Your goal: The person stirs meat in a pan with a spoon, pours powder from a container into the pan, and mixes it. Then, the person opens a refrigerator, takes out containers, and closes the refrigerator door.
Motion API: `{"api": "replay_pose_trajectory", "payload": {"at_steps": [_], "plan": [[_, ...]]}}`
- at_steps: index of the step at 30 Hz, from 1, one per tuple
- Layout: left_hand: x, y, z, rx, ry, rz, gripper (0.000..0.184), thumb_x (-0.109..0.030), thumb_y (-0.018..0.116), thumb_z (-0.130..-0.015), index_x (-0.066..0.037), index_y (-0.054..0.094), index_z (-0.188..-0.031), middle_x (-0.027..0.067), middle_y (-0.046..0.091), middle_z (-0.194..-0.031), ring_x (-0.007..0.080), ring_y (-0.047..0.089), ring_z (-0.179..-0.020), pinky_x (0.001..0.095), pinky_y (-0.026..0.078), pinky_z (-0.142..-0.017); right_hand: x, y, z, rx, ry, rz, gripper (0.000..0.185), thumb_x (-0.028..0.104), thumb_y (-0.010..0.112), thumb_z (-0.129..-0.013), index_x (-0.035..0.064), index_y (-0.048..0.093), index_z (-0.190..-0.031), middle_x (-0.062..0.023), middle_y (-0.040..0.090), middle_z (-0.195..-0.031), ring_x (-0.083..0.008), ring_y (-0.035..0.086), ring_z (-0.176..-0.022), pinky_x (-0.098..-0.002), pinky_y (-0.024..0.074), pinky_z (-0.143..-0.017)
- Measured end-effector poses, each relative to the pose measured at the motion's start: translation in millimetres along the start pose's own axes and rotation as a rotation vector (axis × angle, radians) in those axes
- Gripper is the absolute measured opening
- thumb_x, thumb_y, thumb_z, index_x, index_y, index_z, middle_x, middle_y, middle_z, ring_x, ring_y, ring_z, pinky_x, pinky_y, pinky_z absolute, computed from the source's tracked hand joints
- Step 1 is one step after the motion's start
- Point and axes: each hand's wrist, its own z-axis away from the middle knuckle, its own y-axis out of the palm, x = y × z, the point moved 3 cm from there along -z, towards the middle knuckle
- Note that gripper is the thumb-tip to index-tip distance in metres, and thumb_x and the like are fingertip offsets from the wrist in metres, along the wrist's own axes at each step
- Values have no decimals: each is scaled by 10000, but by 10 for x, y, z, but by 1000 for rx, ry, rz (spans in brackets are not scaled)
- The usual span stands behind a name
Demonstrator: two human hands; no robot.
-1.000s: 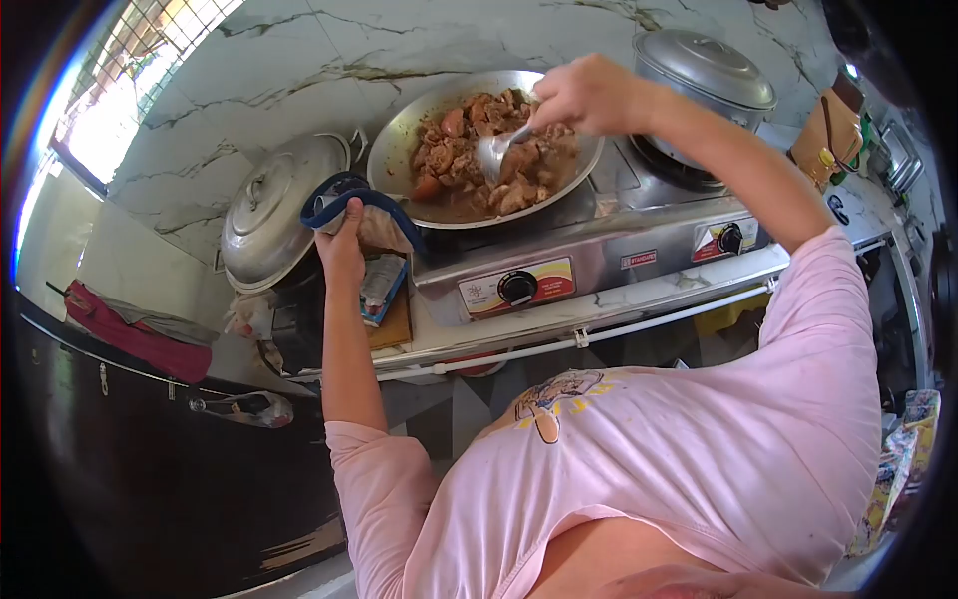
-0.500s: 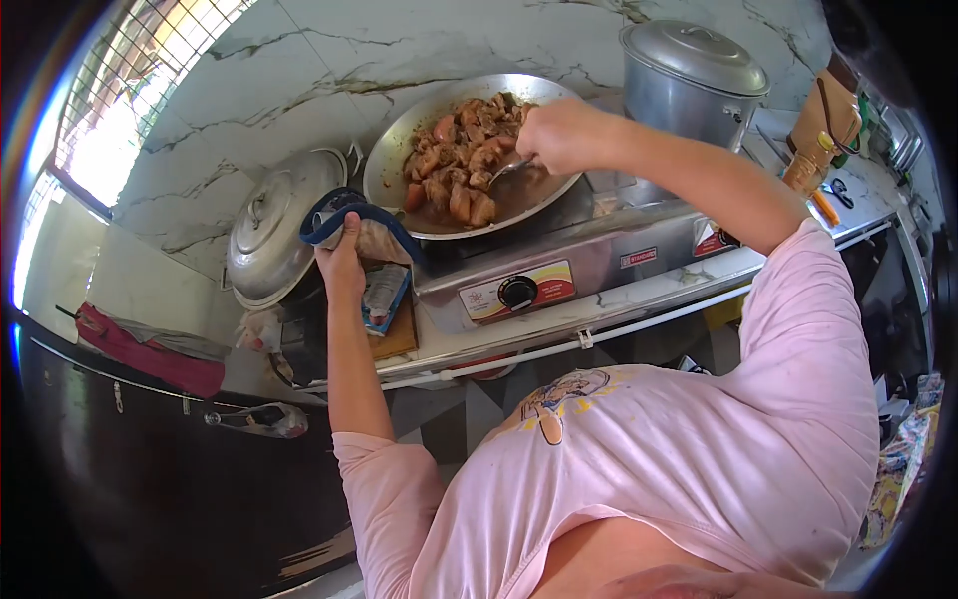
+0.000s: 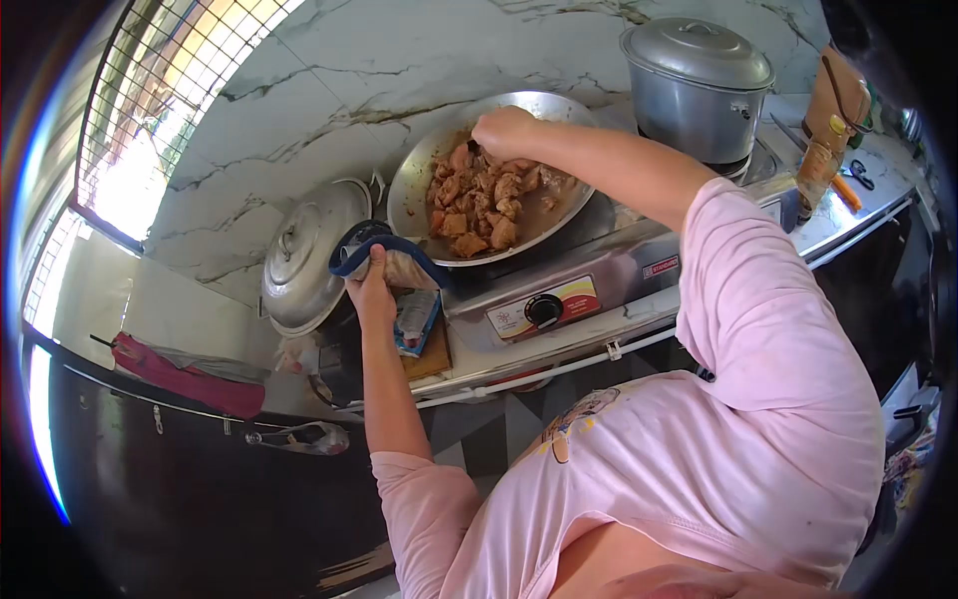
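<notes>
A wide metal wok (image 3: 406, 190) sits on the gas stove, holding chunks of browned meat (image 3: 484, 200) in brown sauce. My right hand (image 3: 506, 132) is closed over the far side of the wok, gripping a metal spoon that is mostly hidden now by the hand and the meat. At the wok's near left edge, my left hand (image 3: 371, 288) is wrapped round a blue-edged cloth pot holder (image 3: 391, 262). The cloth lies against the wok's side and covers whatever part of it is underneath.
The steel gas stove (image 3: 619, 285) has a black knob in front. A lidded pot (image 3: 699, 90) stands on the right; a large lid (image 3: 304, 255) leans at left. A blue packet (image 3: 414, 324) lies near my left wrist. Scissors (image 3: 858, 175) are far right.
My right hand has moved left and toward the wok's back with the spoon, and the meat has shifted. My left hand keeps its grip on the pot holder. The whole view has shifted slightly.
</notes>
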Motion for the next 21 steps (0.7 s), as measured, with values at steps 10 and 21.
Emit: {"api": "replay_pose_trajectory", "payload": {"at_steps": [10,21], "plan": [[13,-52,-7,29,-32,-6,346,-116,714,-735,-43,538,-1023,52,579,-986,163,561,-884,287,467,-774,243,-777,128,19,-35,-13,98,30,593,-621,3,615,-713,-153,611,-729,-327,596,-676,-419,480,-577],[20,-52,-38,32,-8,-21,337,-117,698,-749,-55,528,-1034,45,594,-962,152,587,-849,272,484,-723,74,-576,-25,18,59,-62,171,15,552,-677,44,638,-822,-140,619,-863,-318,605,-791,-417,490,-636]]}}
